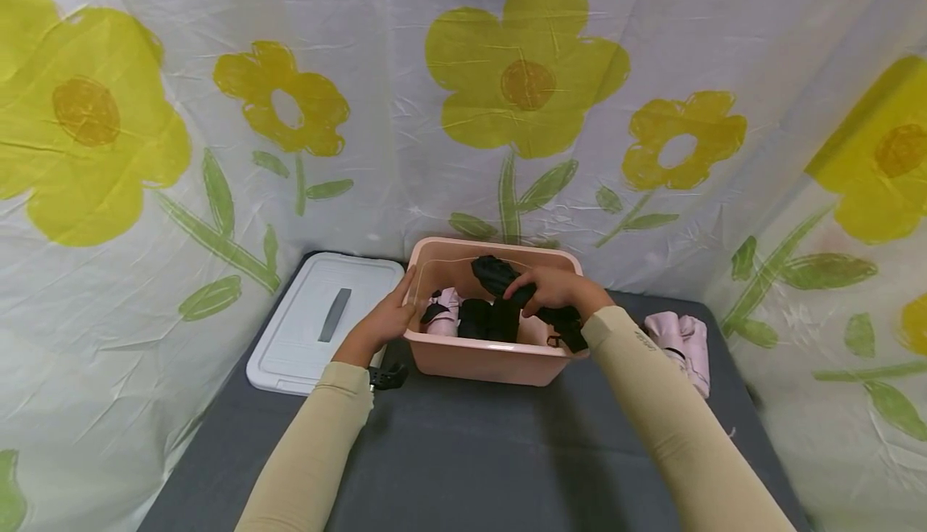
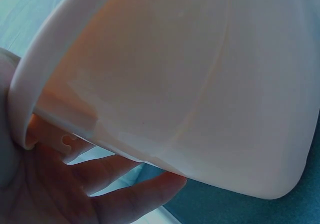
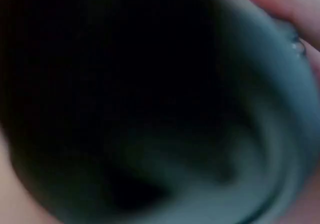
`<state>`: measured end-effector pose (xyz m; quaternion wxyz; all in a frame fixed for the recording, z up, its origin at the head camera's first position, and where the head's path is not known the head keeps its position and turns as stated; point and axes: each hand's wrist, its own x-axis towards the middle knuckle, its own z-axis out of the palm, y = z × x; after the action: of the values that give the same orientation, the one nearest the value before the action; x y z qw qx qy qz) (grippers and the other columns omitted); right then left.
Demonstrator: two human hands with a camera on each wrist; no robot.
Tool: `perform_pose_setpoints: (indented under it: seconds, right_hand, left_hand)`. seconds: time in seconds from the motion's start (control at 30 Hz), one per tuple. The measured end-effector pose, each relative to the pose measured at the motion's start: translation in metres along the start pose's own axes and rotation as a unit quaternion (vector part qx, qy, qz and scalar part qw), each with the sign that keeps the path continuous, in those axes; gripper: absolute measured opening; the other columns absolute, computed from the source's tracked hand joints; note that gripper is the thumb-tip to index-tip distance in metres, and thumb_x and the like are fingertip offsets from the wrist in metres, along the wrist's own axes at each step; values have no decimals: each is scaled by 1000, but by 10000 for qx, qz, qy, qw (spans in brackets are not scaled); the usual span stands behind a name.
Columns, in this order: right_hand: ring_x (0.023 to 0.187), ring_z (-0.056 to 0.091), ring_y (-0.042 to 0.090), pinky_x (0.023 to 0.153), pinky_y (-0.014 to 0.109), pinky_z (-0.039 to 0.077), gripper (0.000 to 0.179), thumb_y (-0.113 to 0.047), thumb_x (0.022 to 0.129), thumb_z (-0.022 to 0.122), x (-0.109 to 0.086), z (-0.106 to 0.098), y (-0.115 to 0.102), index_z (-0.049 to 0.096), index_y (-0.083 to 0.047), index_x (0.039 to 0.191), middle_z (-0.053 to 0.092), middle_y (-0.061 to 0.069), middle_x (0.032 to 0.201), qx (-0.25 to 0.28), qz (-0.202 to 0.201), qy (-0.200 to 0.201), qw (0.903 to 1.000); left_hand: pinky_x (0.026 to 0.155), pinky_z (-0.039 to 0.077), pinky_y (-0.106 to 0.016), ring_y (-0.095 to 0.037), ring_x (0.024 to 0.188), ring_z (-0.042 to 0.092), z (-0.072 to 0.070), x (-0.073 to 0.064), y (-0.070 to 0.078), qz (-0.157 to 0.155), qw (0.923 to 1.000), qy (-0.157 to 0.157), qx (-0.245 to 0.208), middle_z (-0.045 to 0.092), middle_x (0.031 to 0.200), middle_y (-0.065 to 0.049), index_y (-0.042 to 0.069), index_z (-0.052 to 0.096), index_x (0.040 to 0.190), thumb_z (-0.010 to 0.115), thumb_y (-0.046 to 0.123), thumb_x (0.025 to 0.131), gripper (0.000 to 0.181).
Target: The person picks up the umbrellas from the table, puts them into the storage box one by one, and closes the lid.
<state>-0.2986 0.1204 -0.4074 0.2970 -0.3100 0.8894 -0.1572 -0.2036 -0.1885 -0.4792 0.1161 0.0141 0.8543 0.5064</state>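
A pink plastic bin sits on the dark table. My left hand holds its left rim; the left wrist view shows the fingers against the outside of the wall. Over the bin's right half, my right hand grips a black rolled bundle, which looks like soft fabric. This bundle fills the right wrist view, dark and blurred. Inside the bin lie a pink rolled bundle with a black strap and black rolls. More black material with a buckle shows below my right hand.
Left of the bin lies a white lid with a grey handle. Pink rolls with a dark band rest on the table at the right, beside my right forearm. A flower-printed curtain hangs behind the bin.
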Motion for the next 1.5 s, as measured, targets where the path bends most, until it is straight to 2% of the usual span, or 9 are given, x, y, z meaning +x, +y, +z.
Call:
perform_pose_setpoints:
  seconds: [0.3,0.43,0.53,0.67,0.73,0.8,1.03,1.27,1.5]
  right_hand:
    - [140,33,37,108,47,38,48,-23,90,66,2,1,-1,57,-20,137,28,19,157,-127,383,-285,9988]
    - [128,46,41,92,46,51,53,-26,97,57,-1,1,0,45,-12,146,24,19,158,503,752,-408,9951]
    - [121,52,40,83,45,54,52,-25,100,50,-7,-3,1,39,-7,148,33,20,153,901,789,-326,9923]
    - [114,56,29,86,45,53,48,-23,102,47,-18,-8,3,41,-4,145,39,21,150,1185,722,-255,9900]
    - [105,59,30,84,47,54,47,-22,102,47,-22,-8,4,43,-4,145,38,21,151,1358,822,-264,9870]
    - [110,59,30,85,45,54,46,-21,102,47,-26,-9,5,44,-3,144,34,21,153,1353,875,-264,9866]
    - [113,61,31,84,44,56,44,-20,102,47,-36,-8,10,48,-2,141,39,20,151,1082,629,-236,9919]
    - [126,54,34,94,44,52,45,-21,102,46,-44,-5,19,45,-4,144,39,18,151,1380,507,-89,9891]
    - [121,56,36,93,44,53,43,-22,101,46,-56,-1,27,49,-6,141,44,19,147,1571,236,429,9864]
  left_hand:
    - [116,16,-60,-39,148,15,0,0,1,-45,10000,33,48,9,163,-16,31,-3,157,34,13,100,71]
    - [116,17,-60,-39,148,16,0,0,0,-48,10000,32,36,10,163,-17,32,-3,156,34,13,99,71]
    - [116,18,-59,-38,148,15,1,-1,1,-100,9999,41,8,8,163,-15,35,-3,156,35,14,99,72]
    - [116,19,-59,-38,149,14,3,1,2,-132,9999,-2,12,6,164,-13,37,-5,155,36,17,100,72]
    - [116,19,-59,-38,149,14,2,1,2,-106,9999,-26,11,6,164,-14,36,-5,155,37,19,100,72]
    - [116,18,-59,-38,149,13,2,0,3,-85,10000,-48,0,5,164,-13,37,-5,155,36,19,100,71]
    - [115,18,-62,-38,149,12,2,-2,2,-191,9998,-15,9,6,164,-12,39,-7,155,35,19,101,70]
    - [114,16,-63,-40,149,10,0,0,0,-140,9999,6,3,5,164,-14,36,-6,155,35,18,101,70]
    - [115,15,-63,-40,149,10,1,1,-1,-135,9999,29,11,5,164,-14,37,-5,155,34,14,99,73]
